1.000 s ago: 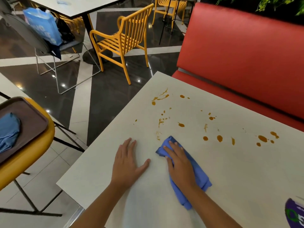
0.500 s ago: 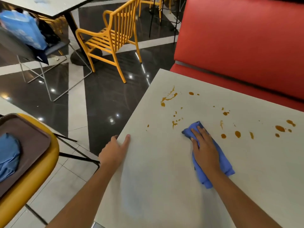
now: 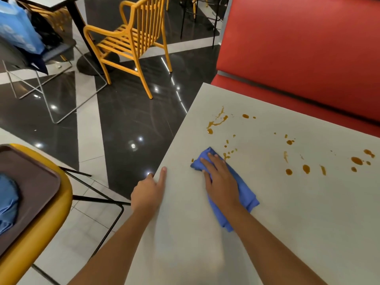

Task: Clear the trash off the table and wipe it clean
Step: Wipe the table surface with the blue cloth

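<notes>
A white table (image 3: pixel 287 223) carries several brown sauce stains (image 3: pixel 218 121) across its far half. My right hand (image 3: pixel 221 179) lies flat with straight fingers on a folded blue cloth (image 3: pixel 245 195), pressing it onto the table near the left stains. My left hand (image 3: pixel 149 191) rests at the table's left edge, one finger lying along the top and the others curled over the edge.
A red bench seat (image 3: pixel 298 48) runs behind the table. At the left, a brown tray (image 3: pixel 30 182) with another blue cloth (image 3: pixel 7 202) sits on a yellow chair. A yellow slatted chair (image 3: pixel 131 42) and another table stand on the dark tiled floor beyond.
My right hand has slid the cloth first right, then back left over the small drips. My left hand has gone from flat on the top to the left edge.
</notes>
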